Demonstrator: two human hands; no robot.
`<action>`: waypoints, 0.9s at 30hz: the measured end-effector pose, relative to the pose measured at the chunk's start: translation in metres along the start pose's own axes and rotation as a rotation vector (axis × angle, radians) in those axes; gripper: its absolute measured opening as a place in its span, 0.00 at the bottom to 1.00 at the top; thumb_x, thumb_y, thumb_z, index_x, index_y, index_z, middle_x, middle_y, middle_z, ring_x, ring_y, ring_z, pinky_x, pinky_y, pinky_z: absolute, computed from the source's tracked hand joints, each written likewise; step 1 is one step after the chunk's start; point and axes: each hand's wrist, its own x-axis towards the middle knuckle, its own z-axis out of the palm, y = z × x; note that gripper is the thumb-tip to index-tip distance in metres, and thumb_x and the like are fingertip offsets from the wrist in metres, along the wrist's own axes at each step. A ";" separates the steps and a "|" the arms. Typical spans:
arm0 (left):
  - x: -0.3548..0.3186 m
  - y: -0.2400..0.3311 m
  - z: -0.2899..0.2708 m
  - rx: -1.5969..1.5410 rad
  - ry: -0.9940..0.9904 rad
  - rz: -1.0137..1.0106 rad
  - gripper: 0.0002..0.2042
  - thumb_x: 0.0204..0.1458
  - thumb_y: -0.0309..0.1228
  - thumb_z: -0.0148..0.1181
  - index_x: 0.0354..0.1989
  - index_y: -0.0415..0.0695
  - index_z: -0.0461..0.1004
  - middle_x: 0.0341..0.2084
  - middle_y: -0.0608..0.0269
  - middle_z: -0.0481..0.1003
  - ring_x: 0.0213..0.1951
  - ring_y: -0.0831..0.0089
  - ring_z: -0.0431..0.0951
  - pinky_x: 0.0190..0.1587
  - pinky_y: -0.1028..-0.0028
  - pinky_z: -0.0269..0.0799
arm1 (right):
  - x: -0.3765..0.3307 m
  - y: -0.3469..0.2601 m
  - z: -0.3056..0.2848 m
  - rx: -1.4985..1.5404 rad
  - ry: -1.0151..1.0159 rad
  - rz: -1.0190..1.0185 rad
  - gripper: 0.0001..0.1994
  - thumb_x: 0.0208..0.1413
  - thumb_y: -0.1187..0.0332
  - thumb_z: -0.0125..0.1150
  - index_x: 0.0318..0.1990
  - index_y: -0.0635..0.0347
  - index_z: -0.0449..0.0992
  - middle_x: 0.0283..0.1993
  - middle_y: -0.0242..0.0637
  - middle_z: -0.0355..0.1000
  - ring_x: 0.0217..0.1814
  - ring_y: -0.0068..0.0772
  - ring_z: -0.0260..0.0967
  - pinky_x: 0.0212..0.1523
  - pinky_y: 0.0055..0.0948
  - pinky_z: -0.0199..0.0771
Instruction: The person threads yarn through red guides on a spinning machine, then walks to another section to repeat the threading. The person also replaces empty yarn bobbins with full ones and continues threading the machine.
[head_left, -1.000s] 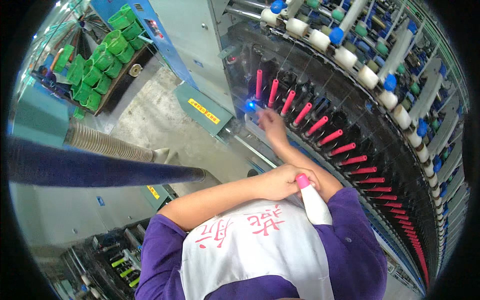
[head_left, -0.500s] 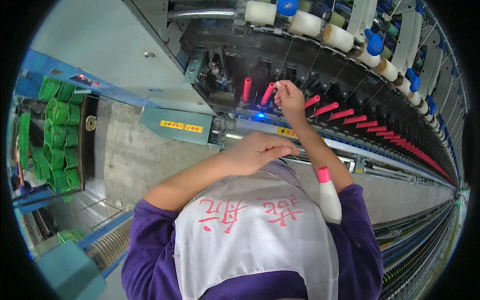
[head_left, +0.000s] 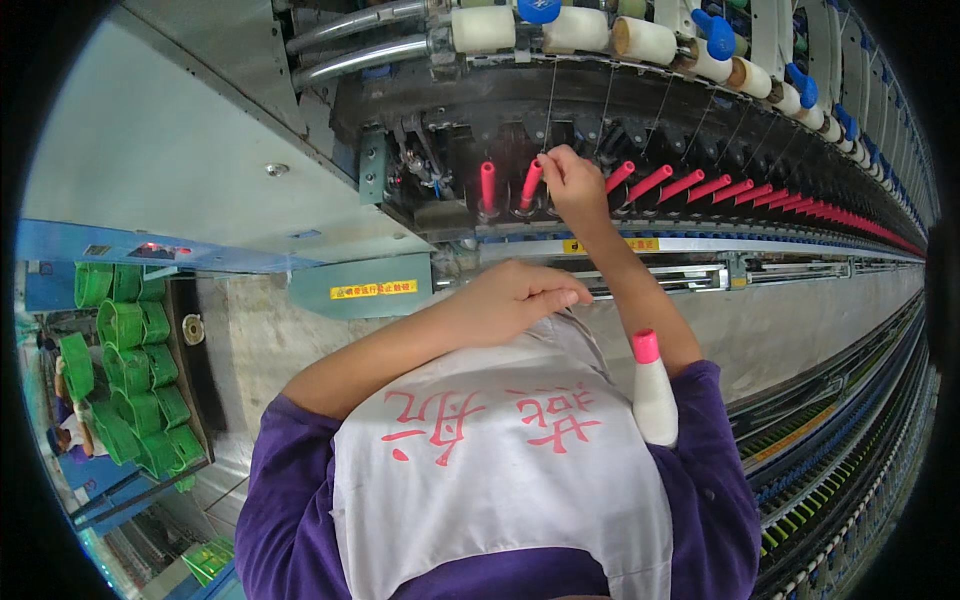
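My right hand (head_left: 572,185) reaches out to the spinning machine, its fingertips pinched on a thin thread (head_left: 550,105) that comes down from above. The pinch is at the tip of a pink bobbin tube (head_left: 529,186), second from the row's left end. Another bare pink tube (head_left: 487,186) stands just left of it. My left hand (head_left: 520,297) lies curled at the top edge of my white apron (head_left: 480,480), fingers closed; I see nothing in it. A full white yarn bobbin with a pink tip (head_left: 654,395) stands upright in the apron by my right upper arm.
A long row of pink tubes (head_left: 720,188) runs off to the right along the frame. White roving bobbins (head_left: 575,28) hang above. A cart of green tubes (head_left: 125,385) stands at the left on the concrete floor (head_left: 250,340). More machine rows lie at the lower right.
The view has swung so the machine now lies across the top. My right hand stays at the left-end pink tubes, now pinching at a tube's tip. My left hand stays at my chest.
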 end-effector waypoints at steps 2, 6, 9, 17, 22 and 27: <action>-0.004 0.002 -0.005 0.021 -0.007 -0.036 0.14 0.57 0.37 0.48 0.43 0.42 0.74 0.34 0.58 0.77 0.37 0.71 0.75 0.42 0.74 0.67 | -0.011 0.016 0.004 -0.126 -0.019 -0.102 0.08 0.53 0.67 0.54 0.29 0.62 0.69 0.22 0.42 0.69 0.21 0.42 0.67 0.21 0.35 0.63; -0.012 -0.006 -0.017 -0.120 -0.086 -0.270 0.14 0.56 0.35 0.50 0.46 0.41 0.73 0.42 0.61 0.75 0.43 0.71 0.74 0.48 0.73 0.66 | -0.098 0.063 0.004 -0.536 -0.577 0.116 0.04 0.48 0.72 0.47 0.29 0.62 0.67 0.29 0.44 0.71 0.28 0.49 0.71 0.33 0.46 0.71; -0.015 -0.040 -0.024 0.128 -0.015 -0.004 0.16 0.55 0.38 0.51 0.48 0.41 0.72 0.43 0.63 0.74 0.42 0.74 0.73 0.48 0.73 0.67 | -0.213 0.103 -0.021 -0.706 -0.954 0.308 0.08 0.44 0.64 0.52 0.29 0.58 0.74 0.28 0.45 0.73 0.33 0.47 0.72 0.31 0.44 0.72; -0.003 -0.236 -0.015 -0.394 0.131 -0.569 0.19 0.52 0.35 0.54 0.51 0.43 0.68 0.38 0.64 0.75 0.43 0.73 0.72 0.45 0.73 0.67 | -0.303 0.176 -0.122 -0.860 -1.480 0.582 0.14 0.36 0.60 0.65 0.32 0.56 0.77 0.34 0.41 0.75 0.42 0.46 0.73 0.41 0.39 0.75; 0.031 -0.337 0.014 -0.688 0.403 -0.715 0.23 0.50 0.31 0.55 0.55 0.43 0.63 0.38 0.63 0.73 0.40 0.72 0.72 0.44 0.69 0.68 | -0.244 0.149 -0.098 -0.582 -0.853 0.504 0.17 0.43 0.60 0.63 0.39 0.58 0.71 0.34 0.38 0.73 0.37 0.42 0.72 0.38 0.36 0.73; 0.086 -0.429 0.052 -0.927 0.726 -0.648 0.23 0.48 0.28 0.55 0.55 0.43 0.60 0.40 0.59 0.71 0.39 0.67 0.72 0.45 0.62 0.70 | -0.195 0.118 -0.082 -0.298 -0.815 0.619 0.13 0.44 0.63 0.62 0.37 0.56 0.71 0.31 0.40 0.74 0.35 0.43 0.72 0.37 0.38 0.72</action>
